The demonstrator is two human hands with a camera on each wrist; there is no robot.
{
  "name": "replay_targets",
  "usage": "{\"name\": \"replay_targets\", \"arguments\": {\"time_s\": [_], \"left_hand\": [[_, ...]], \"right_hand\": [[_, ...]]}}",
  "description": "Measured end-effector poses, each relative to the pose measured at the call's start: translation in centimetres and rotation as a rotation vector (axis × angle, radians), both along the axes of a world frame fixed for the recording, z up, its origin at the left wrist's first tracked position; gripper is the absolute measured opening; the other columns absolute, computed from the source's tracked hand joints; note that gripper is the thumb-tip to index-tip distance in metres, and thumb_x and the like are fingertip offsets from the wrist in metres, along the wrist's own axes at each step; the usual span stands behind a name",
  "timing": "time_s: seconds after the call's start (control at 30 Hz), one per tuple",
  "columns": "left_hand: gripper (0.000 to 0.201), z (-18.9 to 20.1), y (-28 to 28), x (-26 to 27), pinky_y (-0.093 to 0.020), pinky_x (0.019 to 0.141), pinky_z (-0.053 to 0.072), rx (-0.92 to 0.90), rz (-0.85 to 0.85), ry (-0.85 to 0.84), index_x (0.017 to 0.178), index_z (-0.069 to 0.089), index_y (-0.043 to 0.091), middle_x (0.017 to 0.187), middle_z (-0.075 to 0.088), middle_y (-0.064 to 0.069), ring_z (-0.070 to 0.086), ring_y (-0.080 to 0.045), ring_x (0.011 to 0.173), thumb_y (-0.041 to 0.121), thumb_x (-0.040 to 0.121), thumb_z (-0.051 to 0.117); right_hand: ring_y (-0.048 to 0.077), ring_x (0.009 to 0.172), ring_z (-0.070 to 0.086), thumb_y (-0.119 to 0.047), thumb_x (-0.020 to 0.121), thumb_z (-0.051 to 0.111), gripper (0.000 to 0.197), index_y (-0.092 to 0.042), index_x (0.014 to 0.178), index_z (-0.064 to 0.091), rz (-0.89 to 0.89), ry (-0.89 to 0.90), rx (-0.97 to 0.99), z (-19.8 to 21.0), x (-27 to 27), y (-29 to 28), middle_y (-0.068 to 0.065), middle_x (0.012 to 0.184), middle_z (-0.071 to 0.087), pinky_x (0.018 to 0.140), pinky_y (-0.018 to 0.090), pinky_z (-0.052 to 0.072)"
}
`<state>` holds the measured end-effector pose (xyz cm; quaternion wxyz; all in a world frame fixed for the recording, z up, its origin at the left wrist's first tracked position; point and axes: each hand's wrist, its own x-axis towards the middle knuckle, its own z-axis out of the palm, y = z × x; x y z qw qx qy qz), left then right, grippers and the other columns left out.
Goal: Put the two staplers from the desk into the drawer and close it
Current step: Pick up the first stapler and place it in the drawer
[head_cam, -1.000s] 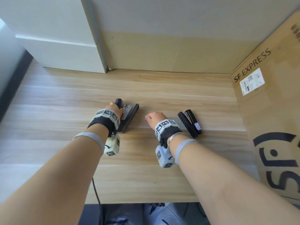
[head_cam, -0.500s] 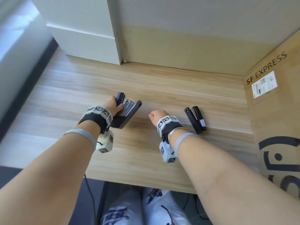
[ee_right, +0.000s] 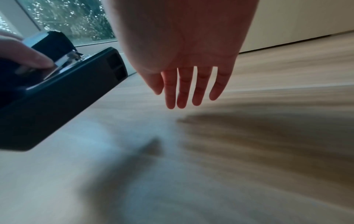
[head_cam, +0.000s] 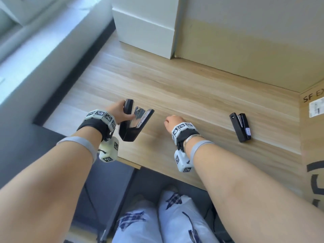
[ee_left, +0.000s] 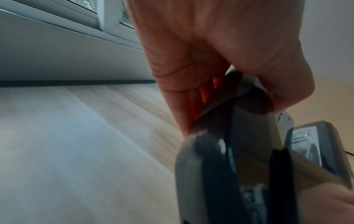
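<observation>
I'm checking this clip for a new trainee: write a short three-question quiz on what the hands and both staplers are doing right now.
1. True or false: the left hand grips the larger stapler clear of the desk.
2. Which best describes the right hand? A) pinching the small stapler B) fingers straight, holding nothing C) pressing flat on a drawer front
3. Fill in: the small stapler lies on the desk between the right hand and the ______ box.

Key
1. True; the right wrist view shows it raised and tilted.
2. B
3. cardboard
</observation>
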<state>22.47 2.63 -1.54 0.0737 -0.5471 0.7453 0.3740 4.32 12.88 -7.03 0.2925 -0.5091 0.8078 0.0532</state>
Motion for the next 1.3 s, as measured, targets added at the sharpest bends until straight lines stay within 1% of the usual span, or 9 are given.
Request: {"name": "replay_targets", "arguments": {"time_s": [0.07, 0.13, 0.23, 0.47, 0.67, 0.77, 1.0, 1.13, 1.3], "left_hand": [[0.036, 0.1, 0.5, 3.4, -0.025, 0.050, 0.047, 0.007, 0.021, 0.024, 0.109, 0.052, 0.007, 0.093, 0.059, -0.010, 0.056, -0.025, 0.078, 0.021, 0.081, 0.069], [0.047, 0.0, 0.9, 6.1, -0.030, 0.065, 0.050, -0.008, 0.036, 0.002, 0.119, 0.052, 0.006, 0.103, 0.064, -0.014, 0.055, -0.023, 0.083, 0.023, 0.080, 0.069], [0.050, -0.5, 2.0, 11.9, -0.028, 0.080, 0.042, -0.001, 0.101, -0.036, 0.124, 0.051, 0.006, 0.116, 0.065, -0.015, 0.053, -0.020, 0.088, 0.021, 0.080, 0.069], [0.056, -3.8, 5.5, 22.8, -0.038, 0.094, 0.047, 0.097, 0.222, -0.072, 0.123, 0.049, 0.013, 0.114, 0.065, -0.011, 0.062, -0.029, 0.102, 0.028, 0.075, 0.071], [0.052, -9.5, 8.1, 27.8, -0.036, 0.079, 0.047, 0.132, 0.295, -0.173, 0.120, 0.047, 0.021, 0.094, 0.062, -0.006, 0.060, -0.030, 0.088, 0.030, 0.073, 0.068], [0.040, -12.4, 8.7, 28.0, -0.033, 0.063, 0.044, 0.125, 0.289, -0.289, 0.099, 0.042, 0.016, 0.077, 0.057, -0.007, 0.056, -0.030, 0.072, 0.031, 0.072, 0.066], [0.041, -18.7, 7.9, 26.2, -0.035, 0.068, 0.048, 0.084, 0.327, -0.395, 0.093, 0.036, 0.016, 0.083, 0.059, -0.006, 0.058, -0.031, 0.074, 0.030, 0.071, 0.067], [0.049, -21.8, 7.4, 25.4, -0.033, 0.064, 0.045, 0.060, 0.381, -0.406, 0.109, 0.038, 0.013, 0.086, 0.058, -0.008, 0.054, -0.030, 0.074, 0.029, 0.073, 0.067], [0.053, -25.4, 7.4, 24.8, -0.038, 0.067, 0.047, 0.027, 0.480, -0.367, 0.111, 0.038, 0.010, 0.102, 0.065, -0.016, 0.065, -0.036, 0.091, 0.030, 0.073, 0.069]], "right_hand": [[0.034, 0.126, 0.046, -0.020, 0.098, 0.036, 0.037, -0.013, 0.125, 0.061, -0.008, -0.002, -0.038, -0.2, 2.4, -0.2, 0.010, 0.135, 0.053, 0.103, 0.037, 0.041], [0.031, 0.127, 0.043, -0.019, 0.097, 0.039, 0.036, -0.020, 0.126, 0.059, -0.024, 0.015, -0.088, -0.5, 3.9, -0.3, 0.006, 0.136, 0.051, 0.105, 0.038, 0.038], [0.028, 0.130, 0.040, -0.019, 0.096, 0.043, 0.037, -0.025, 0.130, 0.054, 0.013, 0.027, -0.123, -1.2, 7.3, -0.8, 0.003, 0.140, 0.047, 0.106, 0.039, 0.036], [0.027, 0.138, 0.030, -0.013, 0.093, 0.045, 0.046, -0.027, 0.137, 0.045, 0.028, 0.066, -0.201, -3.9, 13.4, -1.5, 0.001, 0.153, 0.032, 0.114, 0.042, 0.026], [0.026, 0.149, 0.008, -0.026, 0.097, 0.039, 0.054, -0.039, 0.147, 0.023, -0.052, 0.152, -0.259, -6.0, 15.7, -0.8, -0.008, 0.162, 0.009, 0.120, 0.045, 0.010], [0.023, 0.150, 0.004, -0.027, 0.097, 0.035, 0.057, -0.042, 0.148, 0.016, -0.085, 0.186, -0.281, -7.0, 16.2, -0.8, -0.010, 0.162, 0.007, 0.120, 0.047, 0.006], [0.023, 0.150, 0.010, -0.029, 0.094, 0.035, 0.059, -0.042, 0.148, 0.017, -0.100, 0.304, -0.395, -8.9, 16.7, -0.6, -0.009, 0.161, 0.013, 0.120, 0.048, 0.008], [0.024, 0.149, 0.014, -0.027, 0.092, 0.036, 0.059, -0.041, 0.148, 0.021, -0.103, 0.333, -0.434, -9.2, 16.8, -0.5, -0.007, 0.161, 0.018, 0.120, 0.048, 0.011], [0.026, 0.145, 0.027, -0.028, 0.084, 0.032, 0.061, -0.039, 0.143, 0.034, -0.125, 0.395, -0.505, -9.4, 16.9, -0.5, -0.005, 0.156, 0.031, 0.116, 0.050, 0.021]]}}
